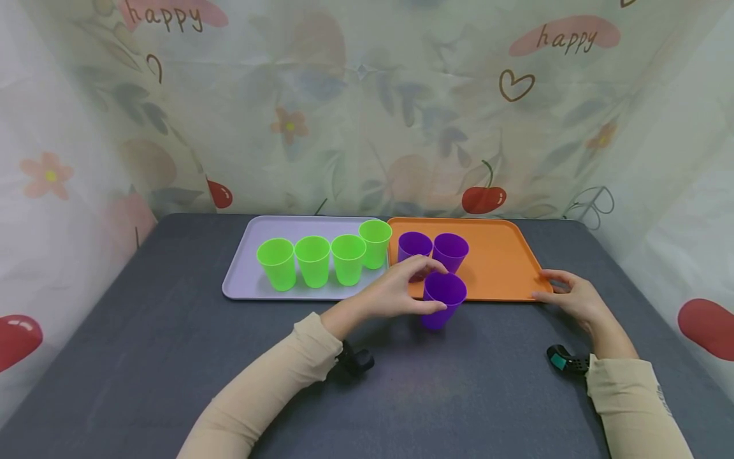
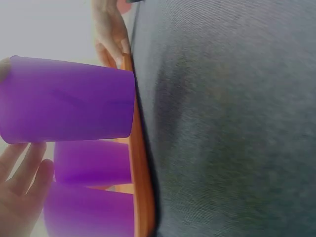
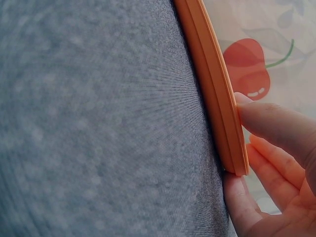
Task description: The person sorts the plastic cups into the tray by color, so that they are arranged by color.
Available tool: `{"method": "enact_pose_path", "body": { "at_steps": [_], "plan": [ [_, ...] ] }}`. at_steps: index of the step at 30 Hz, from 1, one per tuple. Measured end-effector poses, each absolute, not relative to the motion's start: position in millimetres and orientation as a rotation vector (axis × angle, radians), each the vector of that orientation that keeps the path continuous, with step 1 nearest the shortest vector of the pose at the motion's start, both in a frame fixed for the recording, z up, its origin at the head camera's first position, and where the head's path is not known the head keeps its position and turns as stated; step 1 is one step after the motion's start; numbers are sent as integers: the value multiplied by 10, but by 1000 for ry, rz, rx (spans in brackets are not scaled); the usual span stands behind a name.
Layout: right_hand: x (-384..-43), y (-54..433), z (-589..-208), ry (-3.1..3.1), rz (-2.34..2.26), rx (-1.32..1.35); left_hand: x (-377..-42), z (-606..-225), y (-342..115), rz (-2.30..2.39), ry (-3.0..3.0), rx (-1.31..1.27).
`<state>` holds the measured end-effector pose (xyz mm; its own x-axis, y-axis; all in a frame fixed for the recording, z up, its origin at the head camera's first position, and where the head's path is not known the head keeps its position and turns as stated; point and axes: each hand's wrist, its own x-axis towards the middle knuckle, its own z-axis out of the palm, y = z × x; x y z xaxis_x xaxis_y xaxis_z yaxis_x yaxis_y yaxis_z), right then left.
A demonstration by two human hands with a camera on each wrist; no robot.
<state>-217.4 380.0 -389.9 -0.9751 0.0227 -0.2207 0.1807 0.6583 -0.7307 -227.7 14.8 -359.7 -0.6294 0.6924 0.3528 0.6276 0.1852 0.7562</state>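
My left hand (image 1: 398, 290) holds a purple cup (image 1: 444, 293) by its upper part, thumb on the near side and fingers on the far side. The cup is upright in front of the orange tray (image 1: 499, 258), and in the left wrist view its base appears slightly above the table. Two more purple cups (image 1: 451, 252) stand on the tray, one partly hidden behind my left hand. At the tray's front right corner, my right hand (image 1: 576, 296) grips the edge; the right wrist view shows its thumb (image 3: 266, 118) on the rim and fingers around the corner.
Left of the orange tray and against it lies a lilac tray (image 1: 241, 277) bearing several green cups (image 1: 312, 261). Both trays lie on a dark grey table (image 1: 459, 395). A patterned curtain (image 1: 355, 115) hangs behind the table.
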Motion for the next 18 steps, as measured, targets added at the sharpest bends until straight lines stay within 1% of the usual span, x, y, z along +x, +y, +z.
{"method": "enact_pose_path", "body": {
  "at_steps": [10,18],
  "plan": [
    [-2173,3797,-3904,2695,-1198,174,-2280,-3420,283,1378,2390,1456],
    [-2165,3789,-3894,2688,-1207,179,-2308,-3282,410,1248,2433,1446]
  ]
}}
